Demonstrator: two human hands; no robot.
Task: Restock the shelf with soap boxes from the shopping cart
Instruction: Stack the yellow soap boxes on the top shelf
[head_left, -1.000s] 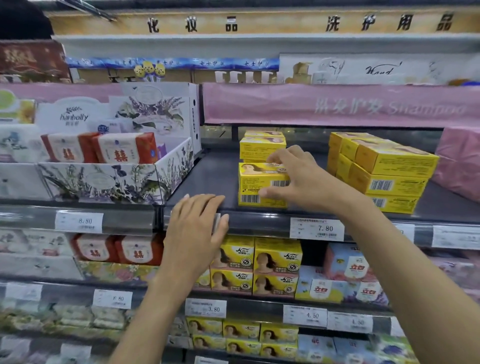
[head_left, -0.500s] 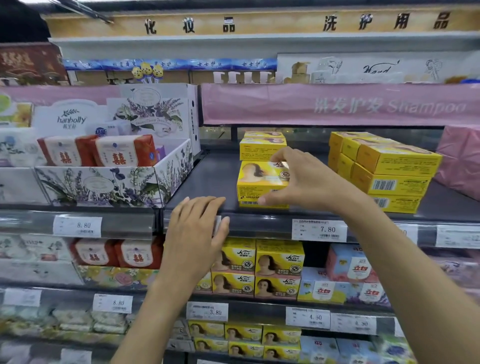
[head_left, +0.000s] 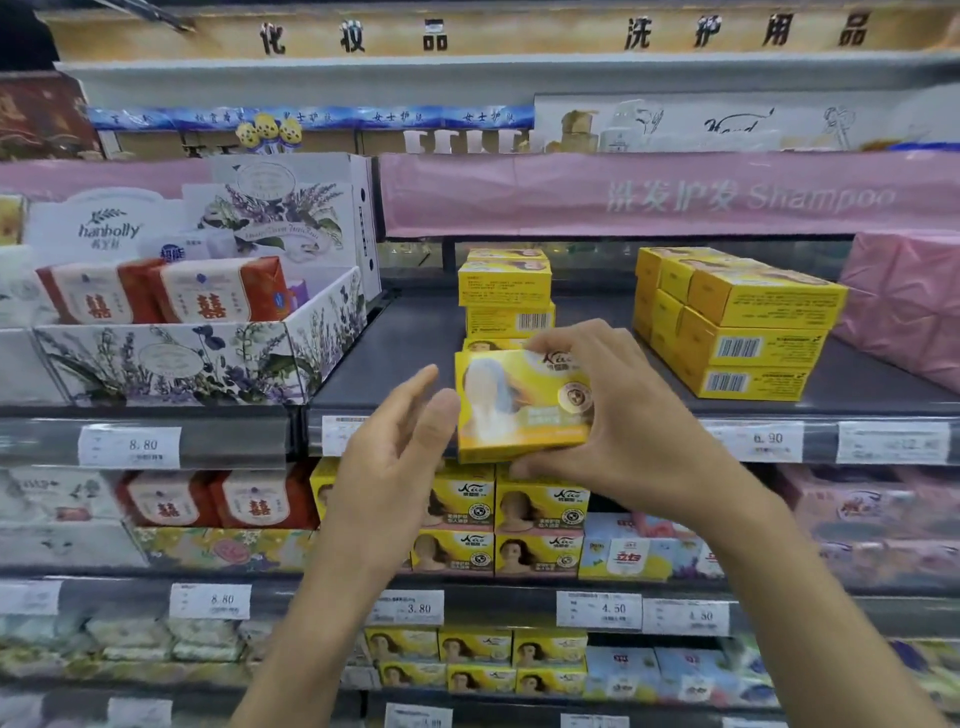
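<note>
A yellow soap box (head_left: 519, 405) is held just in front of the grey shelf (head_left: 405, 353) and its price rail; a loose pinch could drop it onto the rows below, and a careless push inward could topple the narrow stack (head_left: 506, 296) of matching boxes right behind it. The right hand (head_left: 623, 415) grips the box, fingers curled over its top edge and thumb beneath. The left hand (head_left: 395, 457) hovers at the box's left side, fingers relaxed and spread, holding nothing.
</note>
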